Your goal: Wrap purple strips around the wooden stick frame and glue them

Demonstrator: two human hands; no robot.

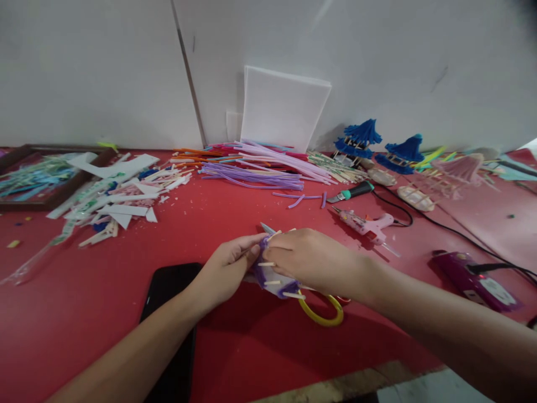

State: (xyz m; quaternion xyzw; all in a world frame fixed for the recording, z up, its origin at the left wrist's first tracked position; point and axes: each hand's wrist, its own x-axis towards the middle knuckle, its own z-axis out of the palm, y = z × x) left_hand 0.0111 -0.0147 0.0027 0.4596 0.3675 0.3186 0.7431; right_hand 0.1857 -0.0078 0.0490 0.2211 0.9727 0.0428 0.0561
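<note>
Both hands meet over the near middle of the red table. Between them is a small white craft piece [274, 276] edged with purple pipe cleaner, with short pale sticks poking out of it. My left hand [229, 266] pinches its left edge between thumb and fingers. Curled over its top and right side is my right hand [308, 254]; its fingertips are partly hidden. Under the piece lie scissors with a yellow handle [323, 323], their blade tip showing just beyond the fingers. A black phone [170, 296] rests beside my left forearm.
Bundled pipe cleaners [255, 176] lie along the wall. A utility knife [352, 192], pink glue gun [367, 224] and purple power strip [474, 282] are to the right, with cords. Blue-roofed models [363, 137] stand behind. Paper scraps [126, 210] and a brown frame [46, 202] are left.
</note>
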